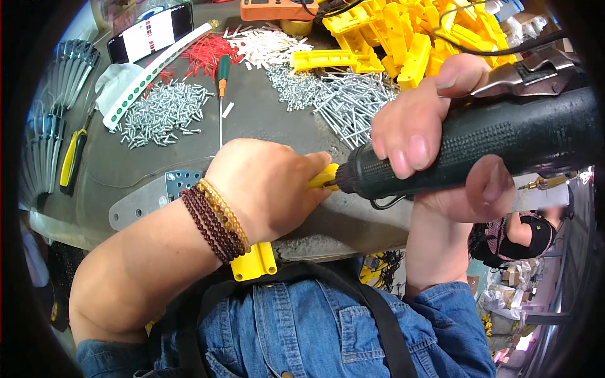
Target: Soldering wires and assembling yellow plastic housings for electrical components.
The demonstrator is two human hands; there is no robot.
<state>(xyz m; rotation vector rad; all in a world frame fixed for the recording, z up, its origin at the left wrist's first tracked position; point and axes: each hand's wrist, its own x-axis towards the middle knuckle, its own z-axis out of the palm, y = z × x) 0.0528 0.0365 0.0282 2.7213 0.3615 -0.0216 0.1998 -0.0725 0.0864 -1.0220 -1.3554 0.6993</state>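
Note:
My left hand (258, 183), wearing beaded bracelets, is closed around a yellow plastic handle (255, 261). One end of the handle shows below my wrist, the other past my fingertips. My right hand (413, 126) wraps around a thick black electric screwdriver (504, 132) with a metal hanger clip. Its nose points left and meets the yellow end beside my left fingers; the bit's tip is hidden. Left of my wrist is a flat grey metal blade (129, 211) with a blue perforated part (179, 183). Whether it joins the handle is hidden by my hand.
Piles of short screws (164, 113), long screws (353, 104), nuts (293, 88), red tubes (211, 53) and white tubes (271, 47) cover the table. Beyond lie yellow plastic parts (413, 53). A green-handled screwdriver (223, 75), utility knife (72, 160) and phone (151, 31) lie nearby. Another person sits at right.

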